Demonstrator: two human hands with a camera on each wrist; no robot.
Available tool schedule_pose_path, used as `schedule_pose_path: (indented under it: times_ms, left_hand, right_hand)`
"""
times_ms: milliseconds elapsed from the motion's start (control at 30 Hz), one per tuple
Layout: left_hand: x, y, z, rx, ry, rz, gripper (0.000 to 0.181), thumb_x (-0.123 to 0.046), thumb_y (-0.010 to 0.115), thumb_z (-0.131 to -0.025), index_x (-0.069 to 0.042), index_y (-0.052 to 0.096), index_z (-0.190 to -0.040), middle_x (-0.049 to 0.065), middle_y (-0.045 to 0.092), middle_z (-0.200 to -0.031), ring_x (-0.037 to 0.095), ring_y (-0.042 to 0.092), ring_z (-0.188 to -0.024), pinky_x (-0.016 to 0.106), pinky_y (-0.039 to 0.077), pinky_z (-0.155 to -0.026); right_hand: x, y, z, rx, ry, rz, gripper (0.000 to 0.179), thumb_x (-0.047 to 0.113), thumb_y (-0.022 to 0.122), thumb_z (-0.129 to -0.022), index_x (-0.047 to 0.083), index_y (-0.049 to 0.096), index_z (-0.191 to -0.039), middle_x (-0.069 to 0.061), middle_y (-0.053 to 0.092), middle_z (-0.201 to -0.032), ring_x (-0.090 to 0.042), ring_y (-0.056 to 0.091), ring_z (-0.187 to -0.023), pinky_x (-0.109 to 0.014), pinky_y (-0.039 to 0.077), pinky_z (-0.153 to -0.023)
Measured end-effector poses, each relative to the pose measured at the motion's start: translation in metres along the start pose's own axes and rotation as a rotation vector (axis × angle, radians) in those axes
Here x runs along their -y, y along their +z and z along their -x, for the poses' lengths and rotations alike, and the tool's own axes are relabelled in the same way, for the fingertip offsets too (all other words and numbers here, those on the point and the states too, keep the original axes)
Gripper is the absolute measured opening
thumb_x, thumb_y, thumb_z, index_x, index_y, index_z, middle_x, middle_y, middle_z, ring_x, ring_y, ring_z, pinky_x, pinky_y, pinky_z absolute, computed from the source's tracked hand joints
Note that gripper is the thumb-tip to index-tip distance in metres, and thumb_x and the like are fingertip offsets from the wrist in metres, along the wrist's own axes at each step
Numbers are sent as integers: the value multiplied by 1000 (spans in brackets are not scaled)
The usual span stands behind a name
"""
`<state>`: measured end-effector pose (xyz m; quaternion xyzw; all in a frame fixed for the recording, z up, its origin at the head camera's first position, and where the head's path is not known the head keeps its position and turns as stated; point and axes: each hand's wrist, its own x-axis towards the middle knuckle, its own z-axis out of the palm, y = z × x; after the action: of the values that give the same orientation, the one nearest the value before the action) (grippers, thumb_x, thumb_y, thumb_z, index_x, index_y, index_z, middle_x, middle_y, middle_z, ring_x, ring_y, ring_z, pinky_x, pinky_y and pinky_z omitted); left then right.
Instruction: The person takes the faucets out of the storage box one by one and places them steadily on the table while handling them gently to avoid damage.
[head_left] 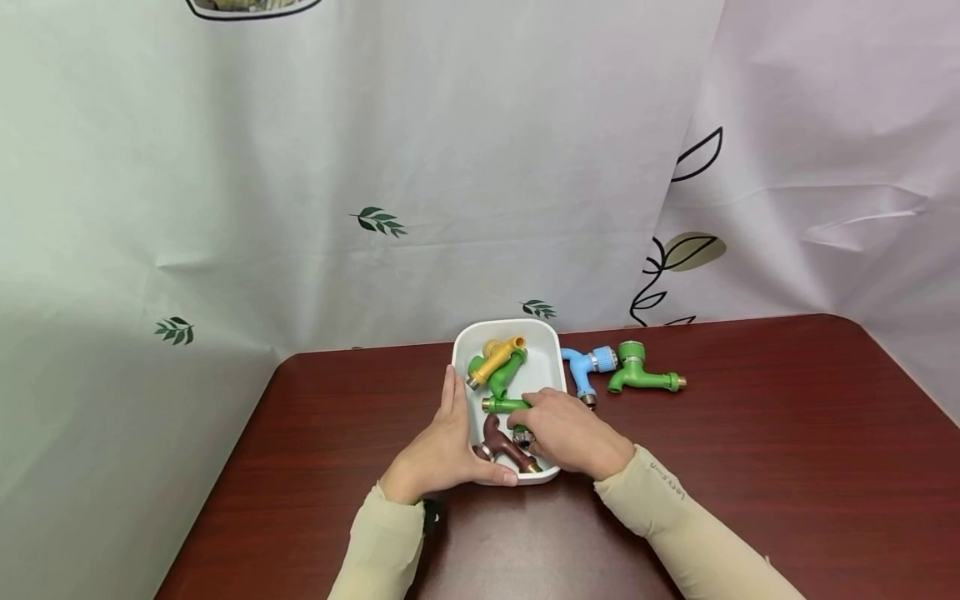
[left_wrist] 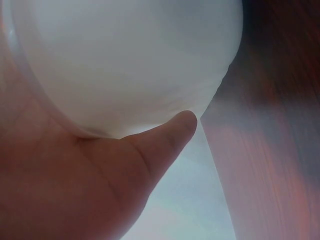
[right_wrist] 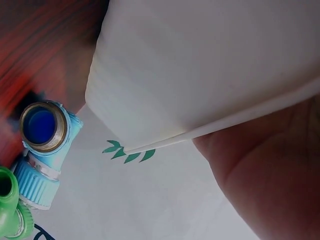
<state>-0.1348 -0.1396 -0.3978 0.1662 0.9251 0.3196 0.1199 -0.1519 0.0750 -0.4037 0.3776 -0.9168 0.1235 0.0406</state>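
Head view shows me the half-hidden green tap [head_left: 501, 406] inside the white tray [head_left: 543, 367], the right hand [head_left: 566, 433] curled over it, apparently pinching it. The left hand [head_left: 438, 450], fingers straight, braces the wall; I'd keep that steady and move the tap slowly, clear of the brown tap [head_left: 504, 446]. Farther in, a yellow tap [head_left: 495, 362] overlaps a second green tap [head_left: 504, 380]. Outside: a blue tap [head_left: 579, 367].

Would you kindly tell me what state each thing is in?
Tray: upright, partly filled
Yellow tap: lying over far green tap
Far green tap: partly covered
Near green tap: partly hidden
Brown tap: lying in tray
Blue tap: lying on table
Outer green tap: lying on table
Left hand: spread against tray
Right hand: gripping near green tap
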Motion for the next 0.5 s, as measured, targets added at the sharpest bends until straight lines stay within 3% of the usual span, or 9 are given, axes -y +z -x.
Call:
schedule_pose_path:
  times_ms: [300,500]
  left_hand:
    - [0,0,0,3,-5,0,153,-55,93,-62,0,-14,-157,16,-24,-164,36,1,-152,47,32,-114]
    - [0,0,-1,-6,9,-6,152,-55,92,-63,2,-13,-157,20,-23,-163,40,4,-151,49,33,-113]
  right_hand:
    - [2,0,-1,-19,-29,38,28,1,73,-74,12,74,-99,-4,62,-86,-20,59,-77,-37,50,-70]
    - [2,-1,-1,10,-17,74,28,7,75,-77,12,70,-104,-13,68,-101,-27,61,-87,-41,51,-78]
